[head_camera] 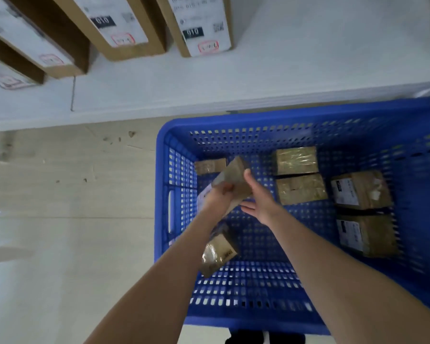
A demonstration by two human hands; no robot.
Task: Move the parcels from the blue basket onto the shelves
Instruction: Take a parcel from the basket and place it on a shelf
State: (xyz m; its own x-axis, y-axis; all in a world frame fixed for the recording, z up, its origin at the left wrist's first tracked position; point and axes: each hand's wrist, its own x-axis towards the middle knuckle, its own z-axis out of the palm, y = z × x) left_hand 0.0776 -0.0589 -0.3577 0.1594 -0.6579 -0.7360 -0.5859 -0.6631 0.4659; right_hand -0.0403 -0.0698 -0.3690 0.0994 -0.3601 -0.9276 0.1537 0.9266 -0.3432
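Blue perforated plastic forms the basket (233,321), which stands on a pale floor (60,194) close against the front edge of a white shelf (283,70), presumably so each parcel needs only a short lift. Over the basket's left half, the left hand (219,194) curls its fingers round the near end of a brown cardboard parcel (235,178) and holds it tilted, far end up. The right hand (258,198) is spread, fingers straight, touching the parcel's right face and grasping nothing (a steadying palm, I judge, while the box is turned or raised). A white label (203,198) shows by the left wrist, too blurred to read.

Six more parcels lie on the basket floor:
- A small parcel (210,166) sits in the far left corner.
- Two tape-wrapped parcels sit side by side near the far wall, the farther (296,160) touching the nearer (301,188).
- Two labelled parcels (361,189) (366,235) lie along the right wall, and their printing is illegible.
- A glossy parcel (219,252) lies near the left wall, below the left forearm.

Toward the shelf's left end stand tall cardboard boxes (117,23) (199,26), labels turned outward, likely for easy reading. Two show "010" in white on a black tag (192,33). Below each tag is a red-outlined stamp that I cannot make out.
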